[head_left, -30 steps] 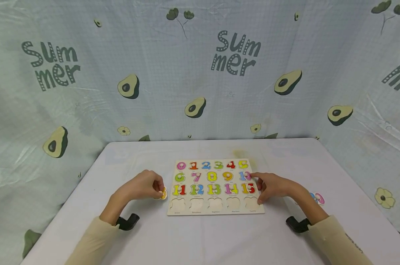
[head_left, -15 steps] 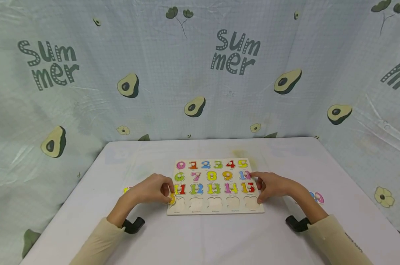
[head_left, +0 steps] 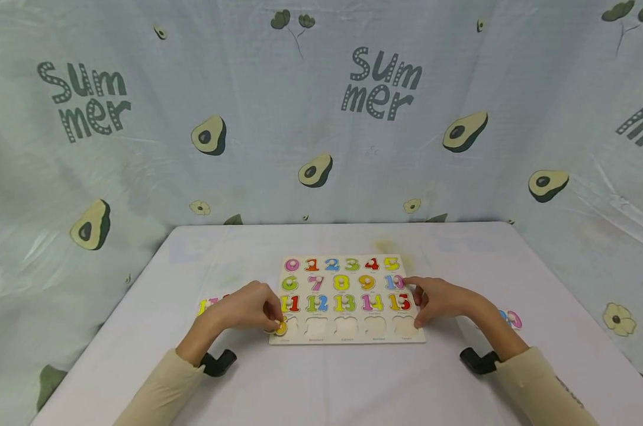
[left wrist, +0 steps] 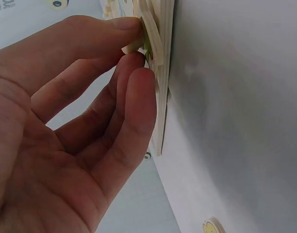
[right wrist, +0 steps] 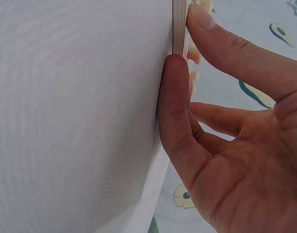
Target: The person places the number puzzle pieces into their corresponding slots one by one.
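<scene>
A wooden number puzzle board (head_left: 348,341) lies flat on the table, with colourful knobbed numbers in its upper three rows and shallow recesses along the bottom row. My left hand (head_left: 254,306) pinches a yellow-orange number piece (head_left: 282,328) at the board's lower left recess; its digits are mostly hidden by the fingers. In the left wrist view, that piece (left wrist: 153,36) tilts against the board's face, thumb and fingertips on its knob. My right hand (head_left: 441,297) holds the board's right edge, thumb on top near the lower corner and another finger against the side.
Partly hidden behind the left wrist lie loose number pieces (head_left: 206,305). Another blue and pink piece (head_left: 512,319) lies beyond the right forearm. A white cloth covers the table (head_left: 321,384), and a printed curtain (head_left: 257,106) hangs behind it.
My left hand has moved right with the number piece, from the table beside the board onto its lower left recess. The right hand stays at the board's edge.
</scene>
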`<state>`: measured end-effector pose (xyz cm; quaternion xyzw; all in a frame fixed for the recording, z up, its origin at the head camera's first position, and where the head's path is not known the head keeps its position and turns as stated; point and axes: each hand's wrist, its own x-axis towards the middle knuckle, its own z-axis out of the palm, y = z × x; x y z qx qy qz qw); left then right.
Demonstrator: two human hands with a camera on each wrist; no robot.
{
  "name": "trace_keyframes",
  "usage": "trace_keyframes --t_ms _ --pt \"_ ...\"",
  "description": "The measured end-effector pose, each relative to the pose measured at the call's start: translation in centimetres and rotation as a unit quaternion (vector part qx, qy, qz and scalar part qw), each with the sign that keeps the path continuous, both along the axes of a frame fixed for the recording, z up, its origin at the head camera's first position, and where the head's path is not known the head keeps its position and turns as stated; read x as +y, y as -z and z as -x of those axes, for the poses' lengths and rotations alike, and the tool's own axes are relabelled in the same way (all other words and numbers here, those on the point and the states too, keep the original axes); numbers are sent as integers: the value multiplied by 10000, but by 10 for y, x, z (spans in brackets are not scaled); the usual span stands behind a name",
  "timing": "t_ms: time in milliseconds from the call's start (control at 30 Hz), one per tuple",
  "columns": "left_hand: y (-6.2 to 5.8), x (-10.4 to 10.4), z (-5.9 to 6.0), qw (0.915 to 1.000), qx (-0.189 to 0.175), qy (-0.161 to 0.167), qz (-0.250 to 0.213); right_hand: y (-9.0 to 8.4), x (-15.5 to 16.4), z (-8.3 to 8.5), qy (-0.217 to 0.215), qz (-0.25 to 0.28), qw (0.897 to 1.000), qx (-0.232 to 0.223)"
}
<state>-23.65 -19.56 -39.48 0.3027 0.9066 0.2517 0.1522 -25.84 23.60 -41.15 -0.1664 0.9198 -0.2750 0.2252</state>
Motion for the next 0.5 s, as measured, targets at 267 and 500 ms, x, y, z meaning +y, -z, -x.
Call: trace_keyframes --t_ms 267,500 --pt "0 7 -3 10000 62 -12 29 -2 -1 1 -21 -1 10000 10" --pt "4 11 -3 9998 211 8 10 -5 -3 -1 12 -20 10000 8"
